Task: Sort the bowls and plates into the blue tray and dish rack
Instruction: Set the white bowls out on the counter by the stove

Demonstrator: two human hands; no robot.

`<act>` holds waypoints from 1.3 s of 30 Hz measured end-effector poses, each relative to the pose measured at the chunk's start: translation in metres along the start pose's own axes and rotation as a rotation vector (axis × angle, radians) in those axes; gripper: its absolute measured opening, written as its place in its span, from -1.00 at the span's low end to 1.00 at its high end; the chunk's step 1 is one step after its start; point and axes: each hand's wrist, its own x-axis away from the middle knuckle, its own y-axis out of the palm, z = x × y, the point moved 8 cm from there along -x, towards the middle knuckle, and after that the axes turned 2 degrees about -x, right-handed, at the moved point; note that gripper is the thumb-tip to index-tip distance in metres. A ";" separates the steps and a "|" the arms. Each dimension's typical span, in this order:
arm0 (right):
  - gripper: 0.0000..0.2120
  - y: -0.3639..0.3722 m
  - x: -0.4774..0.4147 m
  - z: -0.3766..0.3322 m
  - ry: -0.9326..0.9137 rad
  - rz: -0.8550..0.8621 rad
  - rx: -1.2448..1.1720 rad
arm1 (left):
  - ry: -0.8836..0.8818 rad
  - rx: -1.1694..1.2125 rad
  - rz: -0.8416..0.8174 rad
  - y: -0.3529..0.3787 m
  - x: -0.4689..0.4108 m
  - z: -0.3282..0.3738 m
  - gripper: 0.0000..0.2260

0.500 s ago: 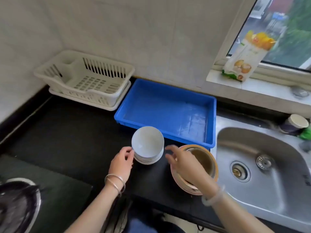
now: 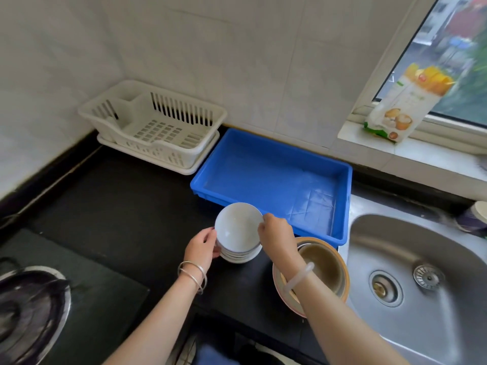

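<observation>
A stack of white bowls (image 2: 238, 233) stands on the black counter just in front of the blue tray (image 2: 271, 177), which holds nothing. My left hand (image 2: 203, 246) grips the stack's left side. My right hand (image 2: 276, 234) pinches the rim of the top bowl on its right side. Right of the stack, a brown bowl sits on a stack of plates (image 2: 324, 272), partly hidden by my right forearm. The white dish rack (image 2: 155, 125) stands in the back left corner with nothing in it.
A steel sink (image 2: 421, 272) lies to the right, with a cup (image 2: 474, 216) at its far edge. A gas burner (image 2: 29, 309) sits at the lower left. A food packet (image 2: 405, 104) leans on the window sill.
My right hand left the brown bowl and moved left onto the rim of the top white bowl. My left hand closed in against the stack's left side.
</observation>
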 end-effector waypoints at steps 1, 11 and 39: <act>-0.82 -0.002 -0.001 0.002 0.007 0.000 -0.049 | -0.021 0.045 0.002 0.000 0.000 -0.002 -0.82; -0.80 -0.034 0.005 0.022 0.005 0.078 -0.329 | 0.028 -0.327 0.059 0.004 -0.006 0.016 -0.67; -0.83 -0.079 -0.003 -0.065 -0.227 0.057 -0.478 | 0.018 0.168 0.302 -0.112 -0.014 0.047 -0.75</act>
